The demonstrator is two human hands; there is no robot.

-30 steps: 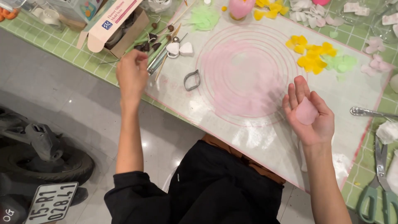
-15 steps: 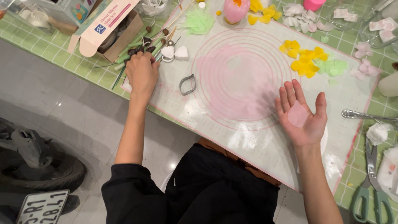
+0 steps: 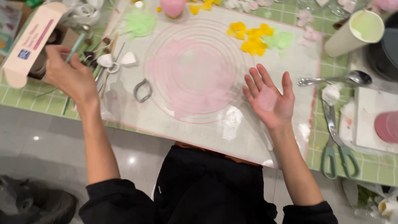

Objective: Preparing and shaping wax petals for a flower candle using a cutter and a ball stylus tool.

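I am seeing my right hand lying palm up with the fingers spread apart, a thin pink disc resting flat on the palm and not gripped. Just beside it, toward the other hand, the clear mat is lying on the surface with a pale pink sheet spread inside its printed rings. My left hand is hovering well apart from the right one, fingers pinched together on a slim pale green tool; the tool's lower end is hidden behind the fingers, so I cannot tell its full shape. Just beyond that hand a heap of modelling tools is blurring together, hard to separate. A metal leaf-shaped cutter is sitting between the hands, nearer the left. On the outer side of the right hand a spoon and green-handled scissors are lying, with a pink round piece cut off by the frame edge.
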